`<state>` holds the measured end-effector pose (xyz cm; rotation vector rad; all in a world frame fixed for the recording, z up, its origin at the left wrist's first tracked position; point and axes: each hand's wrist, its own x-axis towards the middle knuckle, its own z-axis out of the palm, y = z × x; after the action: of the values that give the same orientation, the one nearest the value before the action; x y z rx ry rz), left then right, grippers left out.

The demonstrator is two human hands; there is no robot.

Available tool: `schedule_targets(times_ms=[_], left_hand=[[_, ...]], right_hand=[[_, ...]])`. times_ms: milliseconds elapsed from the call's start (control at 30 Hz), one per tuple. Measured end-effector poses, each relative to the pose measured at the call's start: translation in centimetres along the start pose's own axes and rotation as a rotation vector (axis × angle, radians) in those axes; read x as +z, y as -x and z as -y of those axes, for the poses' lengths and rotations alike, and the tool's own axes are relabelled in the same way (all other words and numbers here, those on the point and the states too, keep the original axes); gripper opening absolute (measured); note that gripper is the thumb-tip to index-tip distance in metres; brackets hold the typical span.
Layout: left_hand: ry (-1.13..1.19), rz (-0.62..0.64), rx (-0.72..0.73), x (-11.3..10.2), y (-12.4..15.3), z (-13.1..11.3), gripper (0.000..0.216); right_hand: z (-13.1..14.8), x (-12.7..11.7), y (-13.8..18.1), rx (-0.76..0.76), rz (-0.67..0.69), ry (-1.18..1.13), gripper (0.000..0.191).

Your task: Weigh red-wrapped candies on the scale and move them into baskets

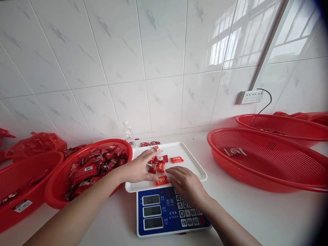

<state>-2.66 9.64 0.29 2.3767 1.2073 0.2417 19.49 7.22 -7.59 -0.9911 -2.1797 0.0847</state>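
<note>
White tiles [164, 102] back a white table [110, 225] in the room where I stand, red baskets [256, 177] flanking a blue-fronted scale [169, 212]. Small red packets [161, 167] lie on its tray [191, 164] between a person's left hand [140, 167], spread with thumb apart, and right hand [189, 182], unclenched, fingers loosely curved. The front packet [162, 180], beside the left thumb, has its long axis roughly side to side; so does a lone packet [177, 159] beyond the right fingers.

Clear bottle [128, 135] near tiled wall [165, 102]; white socket strip [251, 97] with dark cable [271, 96]; red bag [39, 145], left.
</note>
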Motion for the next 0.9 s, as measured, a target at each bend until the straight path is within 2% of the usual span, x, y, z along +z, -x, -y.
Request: schedule_targets(times_ms=[67,100,200,300,500,733,900], left_hand=[[-0.044,0.081,-0.044,1.1,-0.7,0.4,0.099],[-0.065,0.083,-0.068,1.6,-1.2,0.6,0.099],[-0.113,0.004,-0.104,2.4,-2.7,1.2,0.095],[-0.098,-0.058,-0.091,2.3,-4.5,1.7,0.096],[-0.064,-0.083,-0.135,2.4,-8.3,2.6,0.078],[-0.042,-0.087,-0.039,2.8,-8.9,1.4,0.070],[-0.164,-0.060,0.097,3.9,-8.8,-0.2,0.056]], right_hand=[[0.1,-0.1,0.0,0.006,-0.009,-0.011,0.022],[0.2,-0.1,0.0,0.007,-0.013,-0.017,0.022],[0.3,-0.2,-0.1,0.007,-0.029,-0.031,0.022],[0.2,-0.2,-0.1,0.018,-0.068,-0.052,0.023],[-0.2,0.1,0.0,0.065,-0.137,-0.082,0.028],[-0.4,0.1,0.0,0.163,-0.263,-0.225,0.033],[-0.4,0.1,0.1,0.240,-0.376,-0.411,0.035]])
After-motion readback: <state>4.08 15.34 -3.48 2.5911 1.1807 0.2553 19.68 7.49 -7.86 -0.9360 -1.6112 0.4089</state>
